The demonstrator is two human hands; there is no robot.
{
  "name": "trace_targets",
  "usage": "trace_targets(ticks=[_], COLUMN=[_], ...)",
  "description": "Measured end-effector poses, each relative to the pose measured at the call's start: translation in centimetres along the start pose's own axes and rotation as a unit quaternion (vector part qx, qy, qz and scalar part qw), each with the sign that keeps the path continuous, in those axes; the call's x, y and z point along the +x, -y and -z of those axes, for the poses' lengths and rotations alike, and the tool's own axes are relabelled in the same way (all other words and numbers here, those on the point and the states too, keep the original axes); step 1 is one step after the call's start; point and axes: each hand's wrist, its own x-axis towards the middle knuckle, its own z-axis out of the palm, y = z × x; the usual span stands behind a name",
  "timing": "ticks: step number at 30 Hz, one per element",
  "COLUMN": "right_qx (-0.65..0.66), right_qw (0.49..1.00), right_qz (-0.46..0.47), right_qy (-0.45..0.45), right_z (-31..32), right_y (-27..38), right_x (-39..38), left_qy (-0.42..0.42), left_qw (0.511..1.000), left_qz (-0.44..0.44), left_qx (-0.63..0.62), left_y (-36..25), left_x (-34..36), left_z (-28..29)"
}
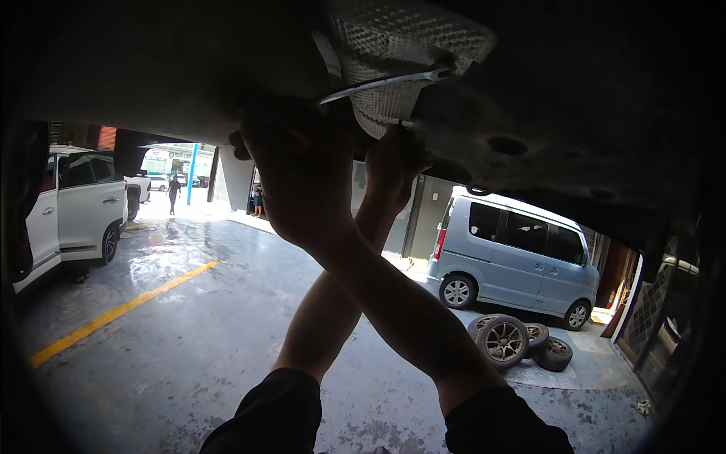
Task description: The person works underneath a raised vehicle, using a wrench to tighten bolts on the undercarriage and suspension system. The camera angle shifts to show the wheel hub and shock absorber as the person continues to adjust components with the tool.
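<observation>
Closest in, two dark sleeves [272, 416] lead to bare forearms that cross, the right passing in front of the left. So the right hand [299, 166] ends up on the left side and the left hand [389, 166] on the right – probably a reach that lets both work close together overhead.

The right grip seems closed round the near end of a wrench [389, 82], though shadow hides the fingers. The wrench lies slantwise under the vehicle's underside [151, 68], its far head beside a dark recess at the dimpled heat shield [412, 34]; I cannot tell whether it sits on a fastener. Holding it by the end likely gives leverage. The left grip is raised at the shield's lower edge, fingers bunched, but whether they pinch anything I cannot tell.

Room is tight above: the underside caps any lift, and the left hand is just beside the right, limiting a downward swing. Below, the floor [227, 340] leaves open room for the elbows.

Farther off, loose wheels [505, 340] lie grouped before a pale blue van [522, 261]. Left, beyond a yellow line [125, 314], stands a white car [87, 200] – and a person [174, 194] is upright in the bright opening.
</observation>
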Motion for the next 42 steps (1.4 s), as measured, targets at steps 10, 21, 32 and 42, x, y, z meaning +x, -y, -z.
trace_targets(ticks=[10, 21, 32, 42], right_qx=[0.149, 0.29, 0.437, -0.076], right_qw=[0.972, 0.918, 0.896, 0.972], right_qz=[-0.182, -0.22, -0.077, -0.195], right_qy=[-0.02, -0.154, -0.002, 0.109], right_z=[6.4, 19.8, 9.4, 3.5], right_y=[-4.3, -7.6, 2.8, -4.1], right_x=[-9.2, -7.3, 0.9, -5.2], left_qy=[0.085, 0.021, 0.025, -0.032], left_qw=[0.982, 0.969, 0.946, 0.975], left_qz=[-0.145, -0.121, 0.127, -0.189], left_qx=[0.085, 0.216, -0.296, -0.112], left_y=[0.6, -0.4, -1.9, 3.0], left_x=[-1.3, 0.2, -1.5, -2.3], left_z=[2.5, 2.0, -1.6, -1.5])
